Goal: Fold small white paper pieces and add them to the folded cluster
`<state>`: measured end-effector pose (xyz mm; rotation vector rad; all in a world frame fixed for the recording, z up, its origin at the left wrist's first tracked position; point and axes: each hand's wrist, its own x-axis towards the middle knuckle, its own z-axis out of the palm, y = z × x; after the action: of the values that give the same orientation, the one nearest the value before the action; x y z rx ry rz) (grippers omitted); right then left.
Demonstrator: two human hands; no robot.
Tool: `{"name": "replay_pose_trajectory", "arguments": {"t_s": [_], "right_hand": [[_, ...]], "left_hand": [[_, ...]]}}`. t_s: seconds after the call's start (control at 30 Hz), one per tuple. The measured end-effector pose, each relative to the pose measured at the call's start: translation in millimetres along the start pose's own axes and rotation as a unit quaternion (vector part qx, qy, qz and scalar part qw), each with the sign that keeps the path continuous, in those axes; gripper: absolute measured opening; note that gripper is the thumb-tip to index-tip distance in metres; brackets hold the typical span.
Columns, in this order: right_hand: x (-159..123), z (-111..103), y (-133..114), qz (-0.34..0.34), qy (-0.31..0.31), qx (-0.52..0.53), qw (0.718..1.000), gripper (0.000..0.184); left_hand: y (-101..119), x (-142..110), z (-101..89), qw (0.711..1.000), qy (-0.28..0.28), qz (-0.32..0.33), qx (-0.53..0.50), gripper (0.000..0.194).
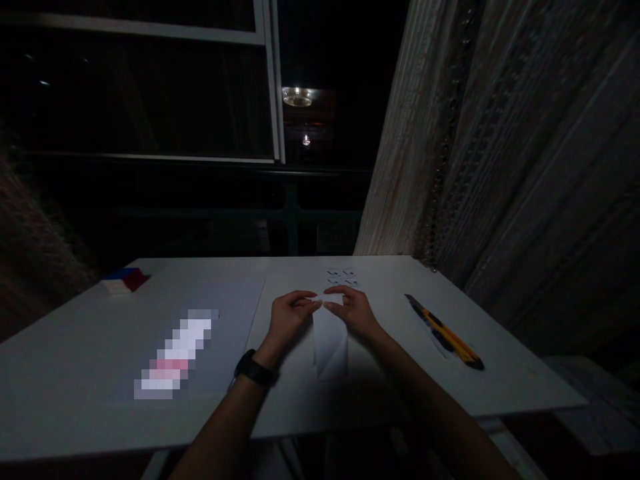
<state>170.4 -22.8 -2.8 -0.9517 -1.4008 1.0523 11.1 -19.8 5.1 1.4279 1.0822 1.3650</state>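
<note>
A folded white sheet of paper lies lengthwise in front of me, with diagonal creases or flaps near its lower end. My left hand pinches the paper's far left corner between thumb and fingers. At the far right corner, my right hand pinches it in the same way, the two thumbs almost meeting. A black watch is on my left wrist. Just beyond my fingers lies a paper with small dark printed marks, partly hidden by the right hand.
A yellow and black utility knife lies to the right beside a thin pale strip. Left of my hands is a large white sheet with a blurred-out patch. A multicoloured cube sits at the far left of the white table. Curtains hang behind.
</note>
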Motion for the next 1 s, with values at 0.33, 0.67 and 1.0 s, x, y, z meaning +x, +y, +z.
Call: {"name": "replay_pose_trajectory", "arguments": {"t_s": [0.33,0.67,1.0], "right_hand": [[-1,1,-4,0.002,0.003,0.004,1.000,0.036],[-5,5,-12,0.036,0.020,0.001,0.999,0.050],[-3,10,-2,0.094,0.056,0.130,0.985,0.035]], "left_hand": [[-2,-2,0.6,0.999,0.009,0.026,0.034,0.028],[0,-2,0.8,0.998,0.029,0.027,0.040,0.026],[0,0,0.0,0.999,0.042,0.017,0.030,0.029]]}}
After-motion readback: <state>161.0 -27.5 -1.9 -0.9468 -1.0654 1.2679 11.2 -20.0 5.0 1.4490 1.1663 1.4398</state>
